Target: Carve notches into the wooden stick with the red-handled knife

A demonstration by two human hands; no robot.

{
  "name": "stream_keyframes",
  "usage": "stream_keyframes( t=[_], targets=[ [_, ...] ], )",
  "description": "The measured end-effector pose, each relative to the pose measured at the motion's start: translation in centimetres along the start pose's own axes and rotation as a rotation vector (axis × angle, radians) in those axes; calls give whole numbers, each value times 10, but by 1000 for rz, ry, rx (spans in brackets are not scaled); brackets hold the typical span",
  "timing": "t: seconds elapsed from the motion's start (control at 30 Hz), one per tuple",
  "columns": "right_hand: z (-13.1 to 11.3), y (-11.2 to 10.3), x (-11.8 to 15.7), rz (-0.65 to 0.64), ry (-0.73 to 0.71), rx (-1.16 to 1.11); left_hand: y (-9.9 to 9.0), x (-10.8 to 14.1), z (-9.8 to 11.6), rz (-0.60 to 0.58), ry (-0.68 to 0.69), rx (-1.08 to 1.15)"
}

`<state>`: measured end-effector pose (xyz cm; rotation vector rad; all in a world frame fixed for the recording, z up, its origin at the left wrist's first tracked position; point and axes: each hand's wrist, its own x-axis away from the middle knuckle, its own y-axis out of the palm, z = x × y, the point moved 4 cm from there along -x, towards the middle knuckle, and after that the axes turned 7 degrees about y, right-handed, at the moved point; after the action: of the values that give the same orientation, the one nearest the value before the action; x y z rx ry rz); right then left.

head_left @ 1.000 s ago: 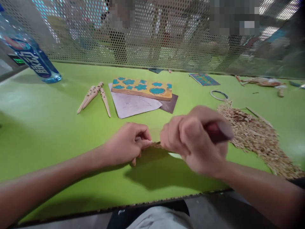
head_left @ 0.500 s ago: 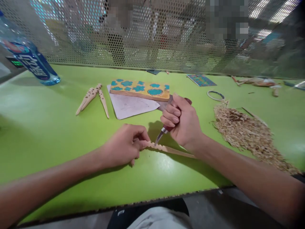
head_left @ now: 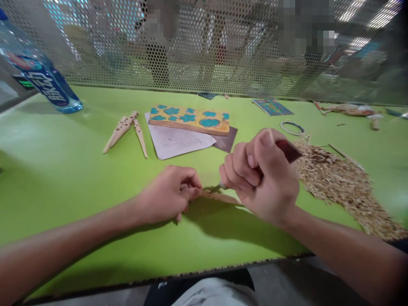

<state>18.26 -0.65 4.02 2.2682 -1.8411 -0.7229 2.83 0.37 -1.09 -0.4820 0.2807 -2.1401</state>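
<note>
Pale wood is making up the slim notched stick (head_left: 225, 198), which is lying low over the green desk (head_left: 95, 238), directly in front of the person and between the two hands. Its size and grain are suggesting something light, stiff and dry, hardly slippery, though the notches are probably leaving that stretch fragile under sideways pressure. Its smoother length, running toward the right hand (head_left: 270, 187), is looking like the sturdier hold; the notched end is calling for a close, gentle pinch.

The left hand (head_left: 165, 193) is giving it just that: thumb and forefinger are closing on the notched tip, while the other fingers are curling beneath. The right hand's fingers are wrapping tightly around a knife (head_left: 290, 151) with a dark red handle, its blade slanting down toward the notches. Whether the edge is touching wood, one cannot tell. Curly shavings (head_left: 338, 180) are lying beyond the right hand.
</note>
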Motion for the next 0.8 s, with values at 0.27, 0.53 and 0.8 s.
stream_keyframes(
  t=[0.27, 0.53, 0.8],
  targets=[
    [-6, 14, 21, -185, -97, 269, 1, 0, -3, 8, 29, 3],
    [2, 3, 3, 20, 25, 56, 1, 1, -3, 23, 17, -35],
    [13, -14, -22, 146, 191, -55, 2, 1, -5, 26, 29, -23]
  ],
)
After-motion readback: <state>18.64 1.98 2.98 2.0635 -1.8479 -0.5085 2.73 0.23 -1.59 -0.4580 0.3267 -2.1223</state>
